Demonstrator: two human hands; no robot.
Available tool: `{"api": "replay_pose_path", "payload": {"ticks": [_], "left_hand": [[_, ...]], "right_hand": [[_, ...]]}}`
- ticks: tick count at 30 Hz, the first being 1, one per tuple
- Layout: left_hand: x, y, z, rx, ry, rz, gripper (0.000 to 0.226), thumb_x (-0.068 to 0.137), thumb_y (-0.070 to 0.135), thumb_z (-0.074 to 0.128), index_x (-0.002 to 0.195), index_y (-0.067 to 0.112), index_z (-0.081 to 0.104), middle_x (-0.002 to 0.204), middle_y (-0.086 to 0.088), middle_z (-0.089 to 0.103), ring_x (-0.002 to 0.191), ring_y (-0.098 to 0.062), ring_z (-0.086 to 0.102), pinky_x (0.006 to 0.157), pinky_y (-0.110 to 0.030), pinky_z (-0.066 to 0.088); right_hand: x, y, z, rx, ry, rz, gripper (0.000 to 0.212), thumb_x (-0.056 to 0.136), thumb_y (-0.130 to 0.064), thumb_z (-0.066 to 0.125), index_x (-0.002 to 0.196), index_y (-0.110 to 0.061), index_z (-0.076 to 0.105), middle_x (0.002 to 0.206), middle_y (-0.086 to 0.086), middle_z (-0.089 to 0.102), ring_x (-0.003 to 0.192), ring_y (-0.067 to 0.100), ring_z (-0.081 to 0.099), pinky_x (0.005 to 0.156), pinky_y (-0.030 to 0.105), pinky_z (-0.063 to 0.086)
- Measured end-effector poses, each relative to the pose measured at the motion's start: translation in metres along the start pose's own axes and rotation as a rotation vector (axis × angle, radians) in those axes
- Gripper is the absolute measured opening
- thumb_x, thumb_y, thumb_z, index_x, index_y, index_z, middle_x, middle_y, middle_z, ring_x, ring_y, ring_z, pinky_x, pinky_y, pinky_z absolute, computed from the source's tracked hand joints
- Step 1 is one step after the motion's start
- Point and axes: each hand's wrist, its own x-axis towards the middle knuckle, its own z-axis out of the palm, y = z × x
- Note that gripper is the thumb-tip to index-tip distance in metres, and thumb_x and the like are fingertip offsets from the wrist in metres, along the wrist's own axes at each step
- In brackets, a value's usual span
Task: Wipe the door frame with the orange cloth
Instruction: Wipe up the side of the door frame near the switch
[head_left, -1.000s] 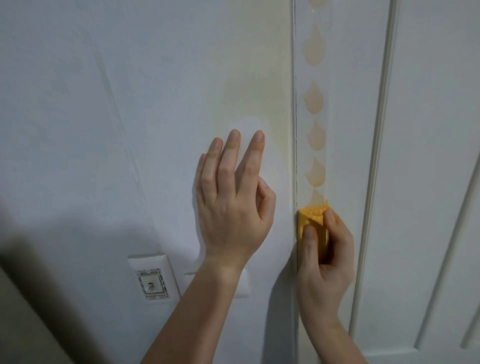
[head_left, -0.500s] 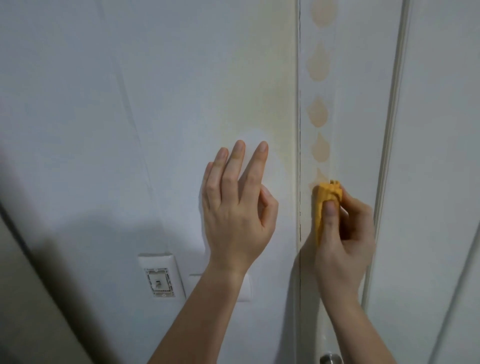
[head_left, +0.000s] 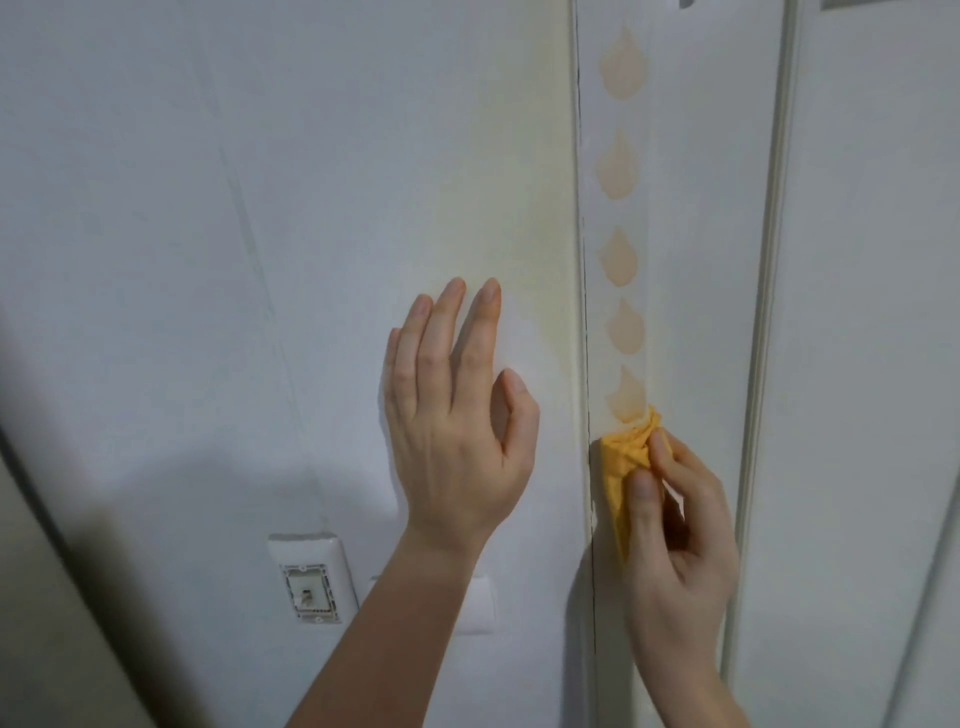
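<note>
Pinching the bunched orange cloth (head_left: 626, 457) against the door frame (head_left: 691, 218), the right hand (head_left: 675, 535) risked smearing the marks (head_left: 621, 260) onto the wall (head_left: 260, 208), where the left hand (head_left: 457, 421) lay spread flat.

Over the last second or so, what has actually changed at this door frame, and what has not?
The right hand slid the orange cloth up the door frame toward the lowest tan mark, then it sits a little lower again, just under that mark. No grip changed: its fingers still pinch the cloth. The left hand stays flat on the wall, above the switch.
</note>
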Motion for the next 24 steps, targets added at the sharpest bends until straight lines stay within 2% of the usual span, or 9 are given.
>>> {"api": "replay_pose_path", "payload": {"ticks": [3,5,8,10,12,16,20,24], "left_hand": [[0.031,-0.005,-0.001,0.046,0.01,0.036,0.058,0.111,0.028,0.051,0.167,0.015,0.047,0.174,-0.013,0.043,0.166,-0.033,0.032,0.134,-0.057,0.03],[0.051,-0.01,-0.001,0.094,0.018,0.051,0.059,0.112,0.031,0.047,0.17,0.017,0.042,0.177,-0.012,0.038,0.168,-0.033,0.027,0.136,-0.056,0.025],[0.065,-0.013,0.002,0.147,0.008,0.033,0.062,0.113,0.035,0.042,0.173,0.019,0.035,0.181,-0.011,0.031,0.17,-0.032,0.023,0.139,-0.053,0.018],[0.064,-0.012,0.003,0.173,-0.008,0.033,0.063,0.115,0.038,0.034,0.174,0.02,0.031,0.182,-0.01,0.029,0.171,-0.031,0.021,0.14,-0.052,0.016],[0.062,-0.012,0.003,0.183,-0.016,0.044,0.063,0.115,0.04,0.029,0.175,0.02,0.029,0.182,-0.009,0.027,0.171,-0.03,0.02,0.14,-0.051,0.014],[0.063,-0.012,0.003,0.199,-0.017,0.051,0.064,0.115,0.041,0.026,0.175,0.021,0.028,0.183,-0.009,0.026,0.172,-0.03,0.018,0.14,-0.05,0.013],[0.063,-0.012,0.003,0.197,-0.028,0.048,0.064,0.115,0.042,0.028,0.176,0.022,0.027,0.184,-0.008,0.024,0.172,-0.029,0.017,0.14,-0.051,0.014],[0.062,-0.012,0.003,0.196,-0.037,0.057,0.064,0.116,0.042,0.026,0.176,0.022,0.025,0.184,-0.007,0.022,0.173,-0.028,0.015,0.141,-0.049,0.011]], "right_hand": [[-0.003,0.001,0.005,-0.082,0.027,-0.094,0.032,0.096,-0.024,0.075,0.124,-0.038,0.073,0.138,-0.005,0.066,0.13,0.014,0.065,0.108,0.026,0.052],[0.016,-0.008,0.016,-0.003,0.06,-0.066,0.029,0.097,-0.027,0.077,0.121,-0.042,0.071,0.13,-0.008,0.071,0.124,0.018,0.069,0.101,0.027,0.055],[0.042,-0.014,0.023,0.112,0.127,-0.003,0.026,0.101,-0.034,0.075,0.126,-0.034,0.07,0.123,-0.006,0.076,0.116,0.02,0.074,0.097,0.026,0.059],[0.032,-0.013,0.022,0.107,0.146,0.018,0.029,0.101,-0.032,0.075,0.129,-0.031,0.072,0.125,-0.004,0.076,0.118,0.017,0.074,0.099,0.023,0.058],[0.012,-0.014,0.024,0.113,0.155,0.032,0.032,0.096,-0.029,0.077,0.127,-0.038,0.074,0.127,-0.008,0.076,0.121,0.012,0.072,0.101,0.019,0.056],[0.038,-0.025,0.039,0.062,0.113,-0.092,0.031,0.096,-0.023,0.078,0.122,-0.04,0.075,0.129,-0.006,0.074,0.125,0.015,0.07,0.101,0.019,0.054],[0.058,-0.029,0.034,0.144,0.172,0.025,0.016,0.101,-0.031,0.074,0.116,-0.036,0.075,0.117,-0.011,0.079,0.112,0.009,0.075,0.093,0.016,0.057],[0.029,-0.031,0.038,0.126,0.163,0.092,0.029,0.093,-0.03,0.08,0.12,-0.039,0.076,0.125,-0.009,0.077,0.121,0.011,0.072,0.099,0.018,0.056]]}}
